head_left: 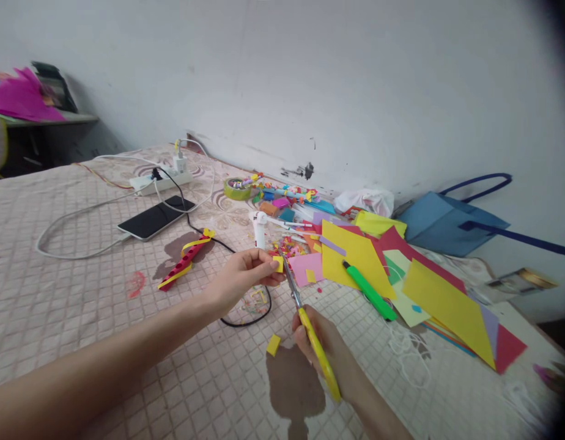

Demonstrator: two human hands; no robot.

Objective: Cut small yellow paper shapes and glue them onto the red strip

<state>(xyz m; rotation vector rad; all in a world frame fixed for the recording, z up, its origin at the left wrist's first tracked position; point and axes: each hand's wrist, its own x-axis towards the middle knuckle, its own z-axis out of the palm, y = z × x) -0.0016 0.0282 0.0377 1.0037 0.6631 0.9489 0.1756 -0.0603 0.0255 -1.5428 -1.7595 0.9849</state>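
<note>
One pair of scissors (309, 327), checked cloth (90, 293) below, scuffed wall (273, 85) beyond.

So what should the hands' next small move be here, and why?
Probably a small snip into the yellow paper piece: the left hand pinches it between thumb and fingers, and the right hand holds the scissors, blades right beside it. Whether they touch it is hard to tell.

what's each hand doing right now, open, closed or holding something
Left hand: closed, pinching a small yellow paper in its fingertips.
Right hand: closed, holding the scissors by the yellow handles.
</note>
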